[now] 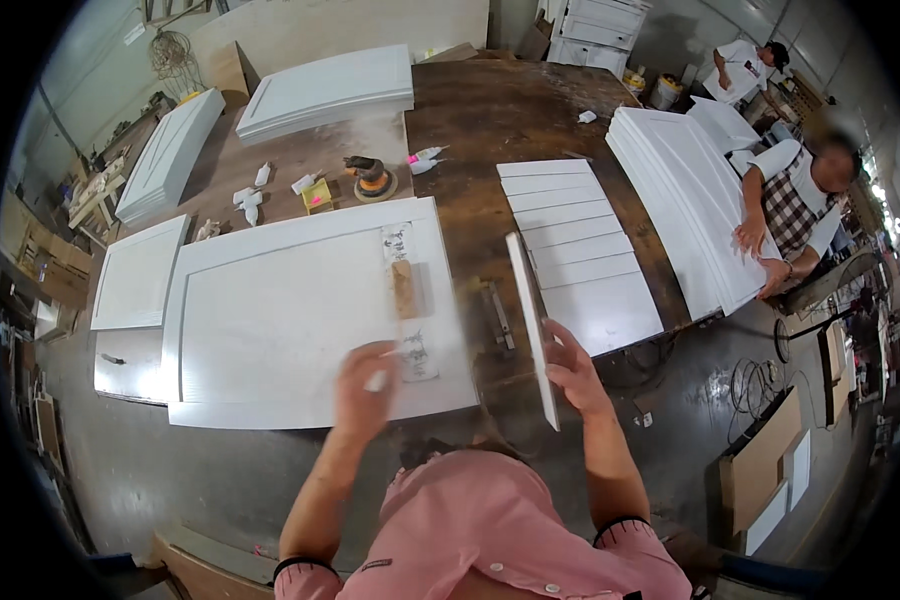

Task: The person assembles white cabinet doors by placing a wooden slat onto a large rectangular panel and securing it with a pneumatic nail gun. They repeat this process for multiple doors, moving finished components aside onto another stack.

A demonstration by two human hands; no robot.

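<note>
My right hand (575, 372) grips a narrow white board (532, 325), which stands on edge and shows its thin side. My left hand (365, 388) is blurred, its fingers curled over the near edge of a large white framed panel (280, 310). A small white bit shows at those fingers; what it is I cannot make out. Beyond this hand a wooden block (403, 290) lies on a marked sheet of paper (420, 358) on the panel. Right of the held board, several white slats (575, 235) lie in a row. A metal bar-shaped tool (496, 315) rests on the dark tabletop.
An orange-and-black sander (370, 180), white glue bottles (248, 203) and a yellow box (317, 195) sit beyond the panel. Stacked white panels (330, 90) stand at the back. At right a co-worker (795, 205) handles another stack (675, 200); a second person (742, 72) stands farther off.
</note>
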